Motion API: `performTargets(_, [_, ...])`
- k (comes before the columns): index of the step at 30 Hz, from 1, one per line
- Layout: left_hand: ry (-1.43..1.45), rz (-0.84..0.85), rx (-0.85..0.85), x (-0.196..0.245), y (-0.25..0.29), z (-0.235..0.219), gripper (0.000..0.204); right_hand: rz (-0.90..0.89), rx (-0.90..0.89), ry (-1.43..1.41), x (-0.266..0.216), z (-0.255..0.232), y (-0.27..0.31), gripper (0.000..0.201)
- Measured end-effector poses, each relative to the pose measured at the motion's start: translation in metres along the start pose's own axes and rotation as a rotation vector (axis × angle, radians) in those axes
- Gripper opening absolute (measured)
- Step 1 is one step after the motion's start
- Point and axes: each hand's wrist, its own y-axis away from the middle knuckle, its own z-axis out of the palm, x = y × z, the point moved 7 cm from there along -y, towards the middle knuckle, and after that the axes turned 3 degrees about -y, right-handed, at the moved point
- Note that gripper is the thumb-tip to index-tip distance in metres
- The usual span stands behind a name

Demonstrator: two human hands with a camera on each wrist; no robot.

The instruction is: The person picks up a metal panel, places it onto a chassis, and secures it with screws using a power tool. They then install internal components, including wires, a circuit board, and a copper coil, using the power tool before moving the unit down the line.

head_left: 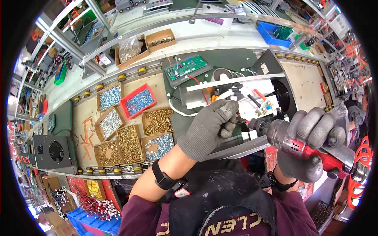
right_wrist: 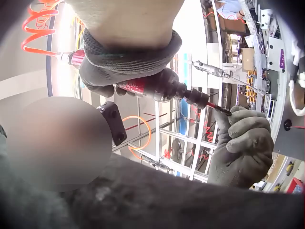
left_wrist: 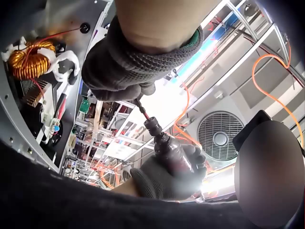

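Observation:
My gloved left hand (head_left: 208, 126) pinches the tip of a driver bit (left_wrist: 142, 110) between thumb and fingers. That bit sticks out of the chuck of a red air screwdriver (head_left: 301, 148), whose body my gloved right hand (head_left: 311, 131) grips. In the right wrist view the bit runs straight from the chuck (right_wrist: 196, 98) into the left fingertips, which hide its very end. Both hands are above the near side of an open metal housing (head_left: 236, 82). Inside it are wires, a copper-wound coil (left_wrist: 29, 62) and a black fan (head_left: 280, 94).
Card boxes of brass screws (head_left: 129, 144) and a red tray (head_left: 138, 101) of small bluish fasteners stand left of the housing. A green circuit board (head_left: 187, 67) lies behind it. Orange coiled air hose (head_left: 357, 173) hangs at the right. Another fan housing (head_left: 55, 152) stands far left.

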Motion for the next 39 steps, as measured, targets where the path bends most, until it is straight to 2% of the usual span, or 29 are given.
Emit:
performTargets(4, [-0.085, 0.008, 0.057, -0.015, -0.017, 0.011, 0.022, -0.041, 0.11, -0.021, -0.007, -0.031, 0.007, 0.032])
performTargets(6, [-0.103, -0.021, 0.014, -0.026, -0.026, 0.016, 0.022, -0.065, 0.138, -0.042, -0.008, -0.046, 0.007, 0.033])
performTargets(8, [-0.103, -0.002, 0.031, -0.028, -0.03, 0.022, 0.021, 0.014, 0.038, -0.078, -0.003, -0.049, 0.001, 0.034])
performTargets(13, [-0.063, 0.066, 0.089, -0.028, -0.037, 0.024, 0.022, 0.041, 0.009, -0.077, 0.007, -0.067, -0.002, 0.035])
performTargets(15, [-0.309, 0.113, 0.206, -0.021, -0.034, 0.019, 0.025, 0.056, 0.001, -0.096, 0.013, -0.07, -0.003, 0.035])
performTargets(17, [-0.333, 0.129, 0.231, -0.019, -0.031, 0.013, 0.03, 0.076, 0.008, -0.11, 0.019, -0.071, -0.004, 0.035])
performTargets(20, [-0.391, 0.192, 0.271, -0.011, -0.018, 0.004, 0.025, 0.111, 0.004, -0.195, 0.032, -0.059, -0.007, 0.035])
performTargets(22, [-0.29, 0.227, 0.236, -0.009, -0.002, -0.008, 0.028, 0.166, 0.023, -0.294, 0.04, -0.043, -0.003, 0.035])
performTargets(24, [-0.304, 0.285, 0.288, -0.001, 0.021, -0.023, 0.039, 0.377, -0.026, -0.35, 0.047, -0.028, 0.002, 0.032])
performTargets(25, [-0.351, 0.295, 0.323, 0.003, 0.036, -0.036, 0.036, 0.485, -0.069, -0.412, 0.055, -0.019, 0.008, 0.031])
performTargets(27, [-0.313, 0.448, 0.266, 0.018, 0.082, -0.065, 0.031, 0.333, -0.075, -0.374, 0.052, -0.013, 0.017, 0.047])
performTargets(29, [-0.105, 0.483, 0.351, 0.014, 0.127, -0.118, 0.027, 0.392, 0.47, -0.03, 0.057, -0.067, 0.026, 0.042])
performTargets(31, [-0.093, 0.493, 0.414, 0.014, 0.19, -0.172, 0.024, 0.418, 0.42, -0.126, 0.082, -0.02, 0.022, 0.04])
performTargets(33, [0.223, 0.623, 0.581, 0.007, 0.263, -0.233, 0.021, 0.362, 0.376, -0.162, 0.09, 0.025, 0.013, 0.036])
performTargets(35, [-0.94, 0.838, 1.092, 0.009, 0.352, -0.298, 0.022, 0.298, 0.333, -0.167, 0.094, 0.068, -0.001, 0.033])
performTargets(36, [-0.425, 0.688, 1.117, -0.018, 0.387, -0.369, 0.022, 0.258, 0.313, -0.173, 0.096, 0.087, -0.006, 0.031])
performTargets(37, [-0.169, 0.393, 1.288, -0.011, 0.43, -0.373, 0.028, 0.217, 0.296, -0.179, 0.099, 0.103, -0.008, 0.03])
performTargets(38, [0.022, 0.467, 1.366, -0.04, 0.464, -0.436, 0.033, 0.199, 0.225, -0.113, 0.102, 0.117, -0.011, 0.03])
performTargets(39, [-0.334, 0.42, 1.729, -0.032, 0.507, -0.455, 0.03, 0.201, 0.213, -0.111, 0.105, 0.133, -0.012, 0.03])
